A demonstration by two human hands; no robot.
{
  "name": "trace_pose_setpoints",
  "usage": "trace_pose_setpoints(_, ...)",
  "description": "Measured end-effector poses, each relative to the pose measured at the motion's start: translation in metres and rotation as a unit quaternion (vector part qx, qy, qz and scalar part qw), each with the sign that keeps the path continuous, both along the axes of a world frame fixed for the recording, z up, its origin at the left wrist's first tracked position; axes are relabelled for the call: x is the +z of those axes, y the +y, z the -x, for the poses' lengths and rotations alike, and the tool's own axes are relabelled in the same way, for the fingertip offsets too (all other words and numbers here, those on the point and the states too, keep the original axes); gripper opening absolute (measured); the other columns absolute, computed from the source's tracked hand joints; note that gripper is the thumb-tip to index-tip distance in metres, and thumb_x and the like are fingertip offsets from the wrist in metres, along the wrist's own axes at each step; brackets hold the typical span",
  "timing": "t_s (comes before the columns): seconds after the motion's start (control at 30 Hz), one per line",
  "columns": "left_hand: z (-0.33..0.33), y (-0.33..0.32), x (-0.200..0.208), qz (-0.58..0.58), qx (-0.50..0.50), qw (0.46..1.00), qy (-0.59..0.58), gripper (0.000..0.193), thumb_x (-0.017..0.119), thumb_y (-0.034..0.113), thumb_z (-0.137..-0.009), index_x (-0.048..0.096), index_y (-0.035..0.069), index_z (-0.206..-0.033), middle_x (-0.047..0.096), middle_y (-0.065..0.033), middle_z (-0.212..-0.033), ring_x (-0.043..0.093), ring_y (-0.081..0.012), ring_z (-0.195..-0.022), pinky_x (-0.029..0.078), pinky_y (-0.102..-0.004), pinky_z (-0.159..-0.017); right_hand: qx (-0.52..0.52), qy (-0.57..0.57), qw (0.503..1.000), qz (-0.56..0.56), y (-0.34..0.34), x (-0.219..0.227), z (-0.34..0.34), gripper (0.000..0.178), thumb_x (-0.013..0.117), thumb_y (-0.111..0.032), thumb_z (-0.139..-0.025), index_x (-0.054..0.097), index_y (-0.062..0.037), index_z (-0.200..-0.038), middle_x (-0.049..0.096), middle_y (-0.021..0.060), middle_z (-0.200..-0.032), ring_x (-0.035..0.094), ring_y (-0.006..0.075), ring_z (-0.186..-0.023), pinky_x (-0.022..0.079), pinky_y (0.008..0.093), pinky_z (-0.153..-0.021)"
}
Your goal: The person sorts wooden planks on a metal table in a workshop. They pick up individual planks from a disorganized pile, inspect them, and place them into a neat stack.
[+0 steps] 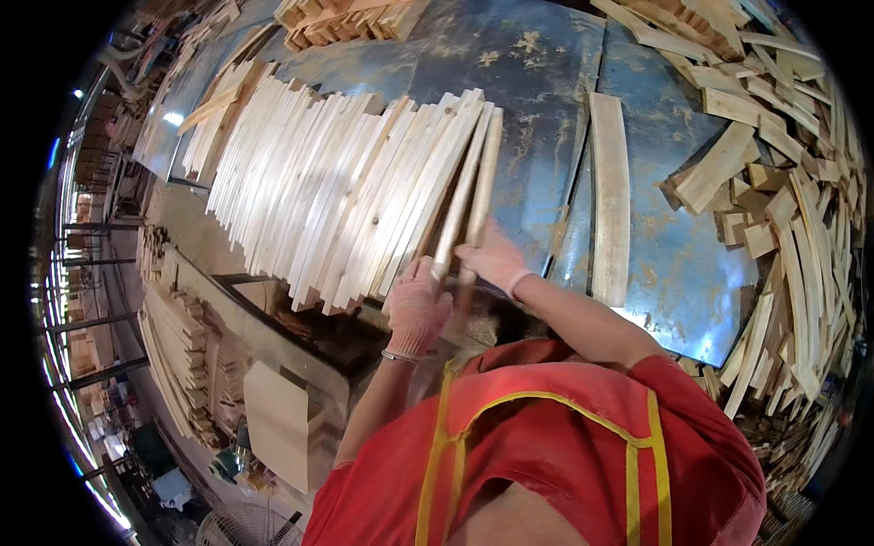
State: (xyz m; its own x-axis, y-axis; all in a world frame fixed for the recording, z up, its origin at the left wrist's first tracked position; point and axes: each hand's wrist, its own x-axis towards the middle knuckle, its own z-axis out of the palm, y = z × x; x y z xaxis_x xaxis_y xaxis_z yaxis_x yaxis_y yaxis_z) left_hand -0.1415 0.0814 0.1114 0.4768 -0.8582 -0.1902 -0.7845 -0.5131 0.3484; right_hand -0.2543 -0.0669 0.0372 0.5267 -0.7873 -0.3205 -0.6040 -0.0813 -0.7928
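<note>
My left hand [420, 309], in a pale work glove, is closed on the near end of a narrow wooden strip [465, 187]. Beside it my right hand [495, 259], gloved too, grips a second wooden strip [487, 173], whose near end is blurred. Both strips lean at a slight angle to each other, just right of a long row of pale wooden strips [337, 182]. That row lies side by side on the blue metal table [537, 155], and its near ends stick out past the table's edge.
A single wider board [610, 200] lies to the right on the table. Beyond it, loose offcuts [719, 168] are heaped along the right side. Stacked wood pieces [350, 23] stand at the far edge. Lower left are more stacked strips [177, 355] and a fan [246, 526].
</note>
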Motion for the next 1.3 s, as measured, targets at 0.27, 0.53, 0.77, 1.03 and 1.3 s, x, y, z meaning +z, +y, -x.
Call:
trace_pose_setpoints(0.27, 0.048, -0.033, -0.014, 0.12, -0.077, 0.989, 0.025, 0.079, 0.08, 0.025, -0.08, 0.051, 0.001, -0.15, 0.05, -0.024, -0.155, 0.045, -0.0444, -0.143, 0.036, -0.0532, -0.12, -0.035, -0.076, 0.994, 0.069, -0.113, 0.007, 0.087, 0.066, 0.074, -0.034, -0.088, 0.057, -0.0009, -0.143, 0.066, 0.0241, -0.138, 0.064, 0.0419, -0.126, 0.05, 0.0445, -0.107)
trace_pose_setpoints(0.53, 0.207, -0.14, -0.048, -0.002, -0.214, 0.977, -0.016, 0.098, 0.086, 0.054, -0.074, 0.049, 0.004, -0.149, 0.046, -0.0212, -0.157, 0.04, -0.0443, -0.146, 0.032, -0.0576, -0.12, -0.621, 0.075, 0.778, 0.058, -0.263, 0.021, 0.329, 0.085, 0.083, -0.043, -0.077, 0.053, -0.0013, -0.144, 0.062, 0.027, -0.142, 0.061, 0.0439, -0.131, 0.049, 0.0491, -0.111)
trace_pose_setpoints(0.77, 0.294, -0.193, -0.068, -0.028, -0.182, 0.981, -0.061, 0.104, 0.09, 0.046, -0.064, 0.046, 0.006, -0.149, 0.048, -0.0163, -0.149, 0.05, -0.0434, -0.131, 0.047, -0.0535, -0.103, -0.651, 0.001, 0.754, -0.089, -0.343, 0.007, 0.38, 0.075, 0.086, -0.03, -0.078, 0.058, 0.0054, -0.138, 0.069, 0.0259, -0.129, 0.07, 0.0366, -0.117, 0.057, 0.0463, -0.096)
trace_pose_setpoints(1.03, 0.258, -0.187, -0.062, 0.091, 0.017, 0.92, 0.381, 0.09, 0.072, 0.011, -0.068, 0.045, 0.007, -0.154, 0.054, -0.0164, -0.146, 0.059, -0.0359, -0.125, 0.054, -0.0473, -0.102, -0.489, -0.268, 0.814, -0.164, -0.323, -0.013, 0.374, 0.04, 0.079, -0.025, -0.084, 0.071, 0.0056, -0.109, 0.072, 0.0176, -0.103, 0.07, 0.0289, -0.094, 0.057, 0.0436, -0.082)
trace_pose_setpoints(1.3, 0.191, -0.133, -0.089, 0.068, 0.075, 0.721, 0.686, 0.068, 0.066, 0.006, -0.088, 0.048, 0.002, -0.154, 0.068, -0.0154, -0.132, 0.07, -0.0267, -0.112, 0.058, -0.038, -0.097, -0.085, -0.109, 0.986, -0.088, -0.08, 0.033, 0.292, 0.066, 0.072, -0.045, -0.09, 0.061, 0.0026, -0.134, 0.07, 0.0279, -0.127, 0.065, 0.0435, -0.122, 0.05, 0.0445, -0.106)
